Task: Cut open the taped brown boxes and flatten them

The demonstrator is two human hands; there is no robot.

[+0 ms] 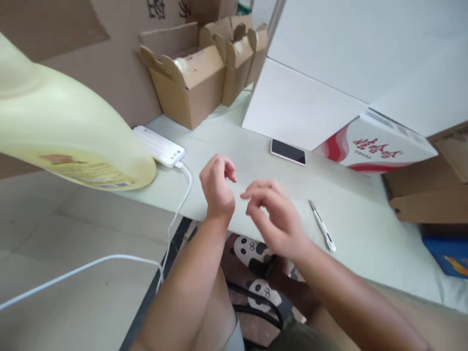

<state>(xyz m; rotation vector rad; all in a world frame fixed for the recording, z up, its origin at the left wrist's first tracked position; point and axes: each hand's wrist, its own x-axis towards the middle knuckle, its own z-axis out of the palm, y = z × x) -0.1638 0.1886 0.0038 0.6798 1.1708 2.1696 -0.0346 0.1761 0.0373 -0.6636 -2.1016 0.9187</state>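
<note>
Head view
left hand [216,189]: fingers curled in loosely, pinching nothing I can make out, hovering over the near edge of the table [256,146]
right hand [275,214]: fingers half spread and bent, nothing in them, just beside the left one
utility knife [322,225]: lies flat near the table's near edge, right of the right hand, close but not touching
phone [287,151]: face up, further back
power bank [159,146]: toward the left edge, white cable [175,214] plugged in
</note>
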